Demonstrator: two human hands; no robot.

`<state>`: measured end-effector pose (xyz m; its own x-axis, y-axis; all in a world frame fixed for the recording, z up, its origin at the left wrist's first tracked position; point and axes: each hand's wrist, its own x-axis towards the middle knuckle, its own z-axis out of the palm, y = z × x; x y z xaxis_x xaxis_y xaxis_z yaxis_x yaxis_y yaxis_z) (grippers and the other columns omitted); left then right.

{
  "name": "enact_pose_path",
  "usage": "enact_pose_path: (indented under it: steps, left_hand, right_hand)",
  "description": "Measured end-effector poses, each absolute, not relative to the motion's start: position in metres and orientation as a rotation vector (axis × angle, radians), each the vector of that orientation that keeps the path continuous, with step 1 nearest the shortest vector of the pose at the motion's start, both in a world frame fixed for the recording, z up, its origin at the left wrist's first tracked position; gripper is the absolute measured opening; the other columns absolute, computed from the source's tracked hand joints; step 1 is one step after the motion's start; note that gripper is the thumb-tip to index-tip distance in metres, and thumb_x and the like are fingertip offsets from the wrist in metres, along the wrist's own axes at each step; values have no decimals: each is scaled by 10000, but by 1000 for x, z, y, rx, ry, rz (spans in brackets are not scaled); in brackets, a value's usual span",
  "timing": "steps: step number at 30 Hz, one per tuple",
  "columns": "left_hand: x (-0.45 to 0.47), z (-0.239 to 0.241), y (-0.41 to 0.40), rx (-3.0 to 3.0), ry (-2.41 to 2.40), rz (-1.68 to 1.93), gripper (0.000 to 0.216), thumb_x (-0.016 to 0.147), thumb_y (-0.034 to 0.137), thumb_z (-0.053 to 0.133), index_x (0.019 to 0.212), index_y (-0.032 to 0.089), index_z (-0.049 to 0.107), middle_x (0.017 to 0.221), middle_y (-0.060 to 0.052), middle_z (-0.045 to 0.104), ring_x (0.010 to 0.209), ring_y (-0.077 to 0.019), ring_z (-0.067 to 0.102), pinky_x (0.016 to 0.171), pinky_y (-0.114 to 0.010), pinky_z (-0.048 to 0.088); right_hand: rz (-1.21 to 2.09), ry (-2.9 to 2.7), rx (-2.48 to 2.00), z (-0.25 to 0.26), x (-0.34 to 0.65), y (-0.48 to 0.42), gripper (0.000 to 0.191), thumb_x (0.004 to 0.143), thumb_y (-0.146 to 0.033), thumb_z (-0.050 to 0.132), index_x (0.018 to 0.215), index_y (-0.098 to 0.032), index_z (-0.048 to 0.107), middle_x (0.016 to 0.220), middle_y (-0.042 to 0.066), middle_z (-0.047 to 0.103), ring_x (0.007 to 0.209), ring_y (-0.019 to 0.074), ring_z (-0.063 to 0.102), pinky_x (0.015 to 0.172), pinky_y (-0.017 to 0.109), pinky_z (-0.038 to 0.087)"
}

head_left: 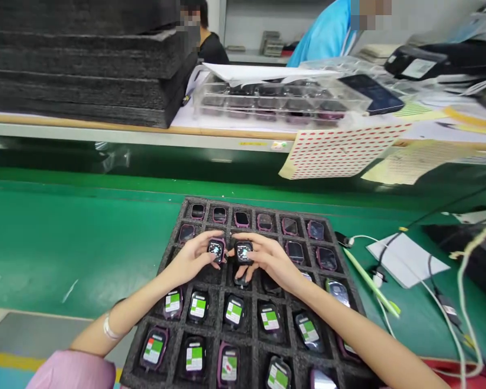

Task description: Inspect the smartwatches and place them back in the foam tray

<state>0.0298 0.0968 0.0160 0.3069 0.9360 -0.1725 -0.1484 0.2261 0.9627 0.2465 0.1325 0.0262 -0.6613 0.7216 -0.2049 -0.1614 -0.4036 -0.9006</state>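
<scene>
Left grip (192, 257), right grip (269, 262), smartwatches (216, 250) screens-up

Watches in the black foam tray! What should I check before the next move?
1. Left hand holding a watch: ok, fingers wrapped around its edges.
2. Right hand holding a second watch: ok, fingers on its edges.
3. Both held screens lit: ok.
4. What the screens say: cannot tell, too small and bright.
5. Green label on every watch in the black foam tray: not ok, the near rows show labels, but the far rows show none.
6. Tray resting on the green mat: ok.
</scene>
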Motion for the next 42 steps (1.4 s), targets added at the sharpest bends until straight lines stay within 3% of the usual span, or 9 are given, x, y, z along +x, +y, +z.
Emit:
enact_pose_path:
  steps: [13, 19, 22, 26, 31, 38, 42]
  left_hand:
    - [28, 12, 96, 1104, 919, 939, 482, 785, 119, 535, 1260, 161, 470, 995, -64, 641, 872, -183, 628, 740, -321, 566]
    - [23, 22, 98, 1122, 975, 1064, 510, 778, 108, 544, 1279, 164, 465, 1073, -83, 647, 957, -196, 618, 787, -313, 557]
    - [17, 30, 99, 1106, 962, 1098, 521, 772, 115, 568, 1281, 168, 471, 1076, -91, 661, 951, -207, 635, 787, -316, 557]
    - [10, 40, 93, 1065, 907, 1112, 486, 794, 170, 607, 1265, 154, 486, 1051, -107, 673, 909, -210, 655, 767, -327, 566]
    - [6, 46, 79, 1022, 928, 1119, 456, 804, 260, 659, 1231, 159, 533, 1001, -98, 680, 942, -230, 648, 759, -337, 574]
    - [0, 46, 70, 990, 970, 1148, 442, 781, 304, 697, 1177, 150, 575, 936, -88, 696, 847, -209, 670, 715, -317, 578]
    - [-3, 48, 67, 983, 956, 1155, 467, 778, 331, 699, 1177, 129, 565, 930, -108, 706, 838, -211, 671, 697, -318, 579]
  right_hand:
    - [1956, -1380, -896, 25, 245, 128, 456, 850, -292, 652, 1255, -154, 494, 1010, 128, 697, 578, 187, 705, 454, 248, 555]
    - [1997, -1494, -779, 27, 243, 126, 697, 761, -199, 744, 1347, -215, 368, 1124, 106, 628, 790, 211, 713, 595, 273, 580]
    - [1974, -1618, -783, 25, 239, 125, 622, 799, -207, 695, 1322, -229, 361, 1094, 84, 620, 818, 209, 704, 629, 287, 573]
    - [1535, -2146, -911, 20, 227, 123, 499, 799, -208, 671, 1232, -208, 422, 934, 53, 633, 723, 200, 651, 605, 328, 553]
    - [821, -2560, -713, 11, 201, 119, 469, 758, -214, 713, 1172, -165, 496, 1125, 132, 552, 1022, 297, 531, 872, 470, 488]
    - [625, -2621, -716, 19, 201, 116, 531, 814, -289, 689, 1282, -192, 459, 1209, 140, 505, 1082, 298, 498, 908, 471, 467]
    - [610, -2557, -883, 34, 235, 116, 296, 911, -297, 561, 1187, -201, 512, 1049, 94, 590, 992, 259, 545, 869, 425, 478]
